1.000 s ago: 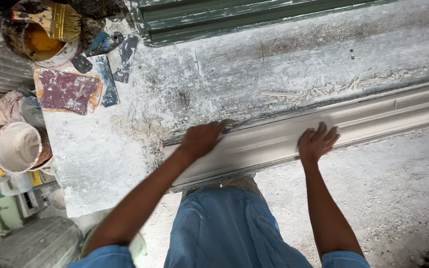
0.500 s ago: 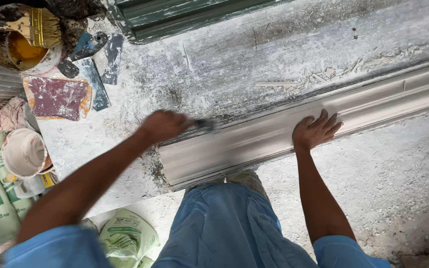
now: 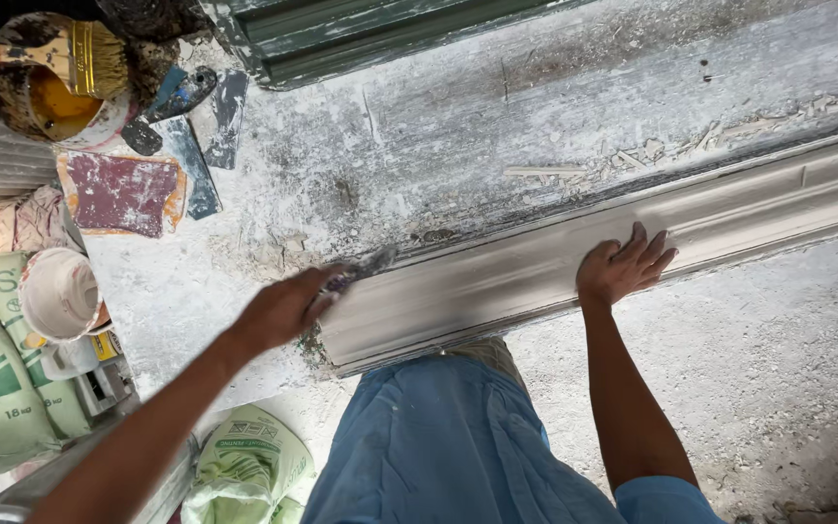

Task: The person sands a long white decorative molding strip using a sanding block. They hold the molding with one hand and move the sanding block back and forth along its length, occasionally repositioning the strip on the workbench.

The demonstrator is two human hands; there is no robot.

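Two hands on plaster moulding

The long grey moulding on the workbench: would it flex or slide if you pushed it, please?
The moulding looks like a rigid cast piece, so probably stiff yet brittle. Its length suggests it is heavy and unlikely to slide easily on the rough bench. The right hand lies flat on it; the left hand holds a scraper.

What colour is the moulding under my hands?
Pale grey-white moulding, seen in the head view.
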